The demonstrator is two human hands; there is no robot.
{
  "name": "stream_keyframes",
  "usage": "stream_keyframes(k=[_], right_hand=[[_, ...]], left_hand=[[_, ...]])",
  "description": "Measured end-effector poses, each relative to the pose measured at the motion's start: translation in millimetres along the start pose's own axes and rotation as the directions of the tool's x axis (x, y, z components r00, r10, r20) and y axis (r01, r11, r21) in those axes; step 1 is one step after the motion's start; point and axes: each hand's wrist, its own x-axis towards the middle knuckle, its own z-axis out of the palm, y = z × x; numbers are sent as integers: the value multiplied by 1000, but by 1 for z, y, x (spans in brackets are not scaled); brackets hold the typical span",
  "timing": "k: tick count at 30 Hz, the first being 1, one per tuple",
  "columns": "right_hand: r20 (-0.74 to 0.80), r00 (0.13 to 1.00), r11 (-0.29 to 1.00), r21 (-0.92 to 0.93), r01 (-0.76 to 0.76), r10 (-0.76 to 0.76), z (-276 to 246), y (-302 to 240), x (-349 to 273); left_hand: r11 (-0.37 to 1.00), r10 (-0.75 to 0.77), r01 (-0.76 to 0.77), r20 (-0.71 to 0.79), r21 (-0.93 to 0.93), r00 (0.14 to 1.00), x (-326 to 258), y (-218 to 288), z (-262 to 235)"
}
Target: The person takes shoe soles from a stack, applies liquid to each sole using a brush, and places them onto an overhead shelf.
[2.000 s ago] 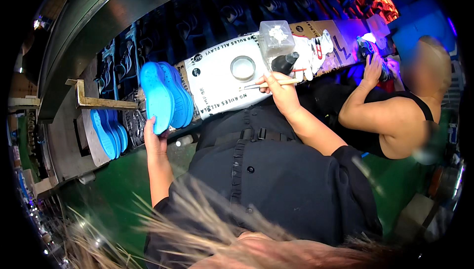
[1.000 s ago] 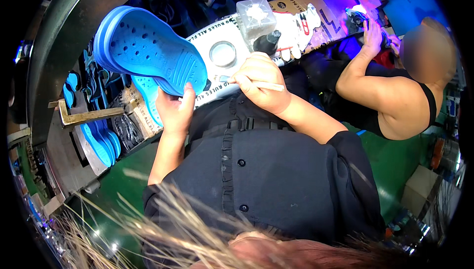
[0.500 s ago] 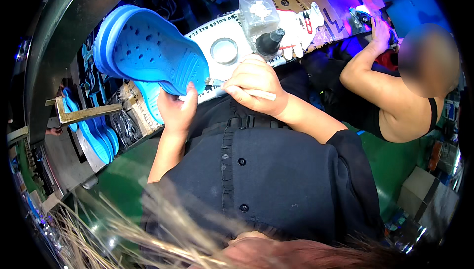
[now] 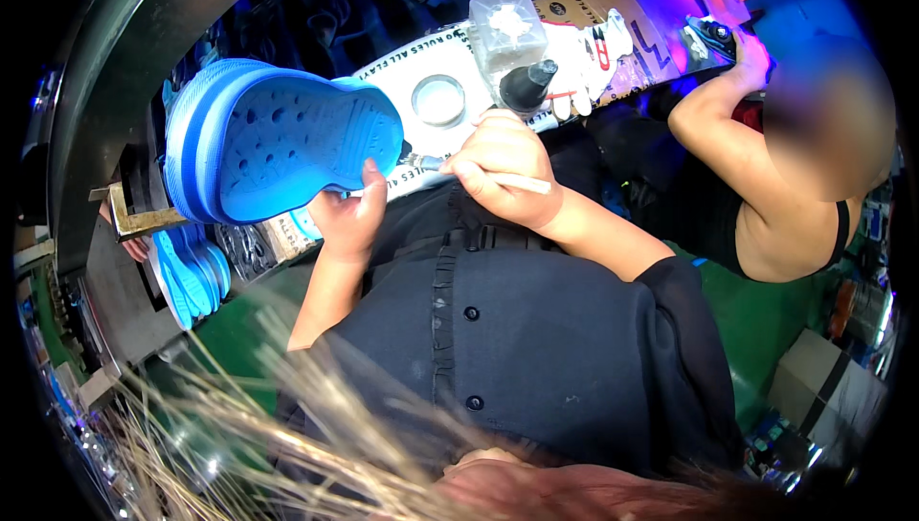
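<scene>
A blue foam shoe sole with a dimpled footbed is tilted up at the left, its inner side towards me. My left hand grips its narrow end, thumb on the inside and the other fingers hidden behind it. My right hand is closed round a brush with a pale handle. The brush tip points left and is at the sole's right edge; whether it touches is unclear. Just beyond my right hand, a round shallow dish rests on the white printed covering of the bench.
A clear square container, a black cone-tipped bottle and red-handled snips on white cloth lie beyond my right hand. More blue soles hang at the left beside a metal post. A co-worker works at the right.
The sole has turned and dropped lower in my left hand, its broad end swinging down to the left. My right hand has shifted slightly right with the brush.
</scene>
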Motion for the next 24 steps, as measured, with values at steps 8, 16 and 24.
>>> stream_keyframes(k=[8, 16, 24], right_hand=[[43, 999, 1000, -20, 24, -23, 2, -5, 1], [1, 1000, 999, 35, -26, 26, 3, -4, 6], [-100, 987, 991, 65, -117, 123, -13, 1, -5]], left_hand=[[995, 95, -94, -41, 34, 995, 5, -1, 3], [961, 273, -269, -68, 66, 960, 15, 18, 9], [964, -243, 237, 44, 118, 969, 15, 12, -25]])
